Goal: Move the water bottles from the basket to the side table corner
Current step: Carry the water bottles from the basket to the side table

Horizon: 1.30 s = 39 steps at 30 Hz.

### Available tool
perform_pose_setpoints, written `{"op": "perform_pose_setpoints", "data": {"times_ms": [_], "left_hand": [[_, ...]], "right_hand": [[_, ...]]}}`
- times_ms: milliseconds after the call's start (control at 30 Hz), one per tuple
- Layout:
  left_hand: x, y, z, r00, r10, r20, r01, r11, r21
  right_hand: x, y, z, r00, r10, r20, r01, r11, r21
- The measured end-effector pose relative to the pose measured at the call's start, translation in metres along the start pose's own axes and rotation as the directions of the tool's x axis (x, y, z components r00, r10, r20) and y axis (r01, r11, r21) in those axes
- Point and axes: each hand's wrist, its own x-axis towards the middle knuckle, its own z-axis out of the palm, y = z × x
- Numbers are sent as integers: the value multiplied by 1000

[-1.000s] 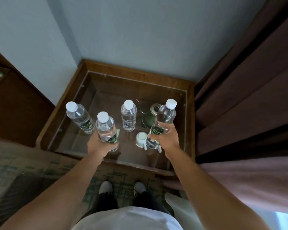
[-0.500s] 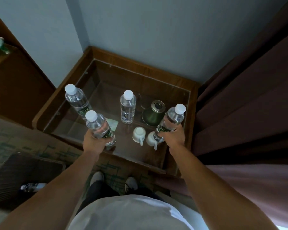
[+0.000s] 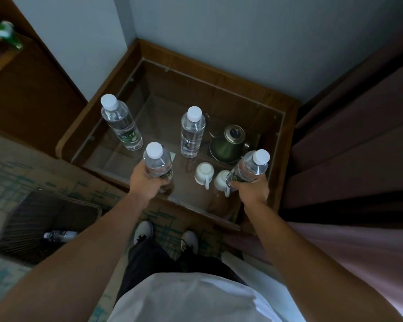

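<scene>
My left hand (image 3: pixel 144 184) grips a clear water bottle (image 3: pixel 157 162) with a white cap over the front part of the glass-topped wooden side table (image 3: pixel 219 89). In my right hand (image 3: pixel 251 189) is a second water bottle (image 3: pixel 249 168), tilted right, near the table's front right side. Two more bottles stand upright on the glass: one at the left (image 3: pixel 121 124), one in the middle (image 3: pixel 192 132). A dark woven basket (image 3: pixel 33 219) sits on the floor at lower left with one bottle (image 3: pixel 60 235) lying inside.
A green kettle (image 3: pixel 228 142) and two white cups (image 3: pixel 204 174) (image 3: pixel 221 180) stand on the glass beside my right hand. A dark curtain (image 3: pixel 358 135) hangs at the right, a wooden cabinet (image 3: pixel 21 89) at the left. My feet stand on patterned carpet (image 3: pixel 10 177).
Both hands have lowered the bottles toward the table's front; the right bottle went right, past the cups. The view tilted, bringing the basket on the floor into sight.
</scene>
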Motion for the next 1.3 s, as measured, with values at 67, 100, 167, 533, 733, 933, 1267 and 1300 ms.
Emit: {"op": "perform_pose_setpoints", "data": {"times_ms": [67, 100, 167, 533, 733, 933, 1267, 1300], "left_hand": [[3, 3, -3, 999, -19, 27, 19, 1000, 6], [4, 6, -4, 998, -22, 52, 22, 1000, 5], [8, 10, -8, 996, -20, 84, 20, 1000, 8], [-5, 20, -10, 997, -68, 25, 62, 981, 183], [24, -40, -11, 990, -138, 23, 136, 988, 73], [-46, 36, -26, 970, -236, 48, 214, 934, 285], [-98, -23, -150, 968, -183, 171, 14, 721, 693], [-103, -39, -170, 968, -195, 160, 26, 709, 705]], "right_hand": [[-1, 3, 1, 1000, 5, -3, -5, 1000, -4], [-2, 4, 1, 1000, 16, -8, -16, 1000, 0], [-2, 6, 0, 1000, 30, -5, -30, 999, 10], [2, 7, -5, 998, 37, 56, -36, 999, -31], [-5, 16, 0, 996, 80, 31, -77, 994, -76], [-38, 15, 12, 968, 243, -63, -238, 969, 70], [-152, -7, 85, 836, 185, 517, -21, 951, -307], [-169, -11, 99, 810, 178, 558, 28, 940, -340]]}}
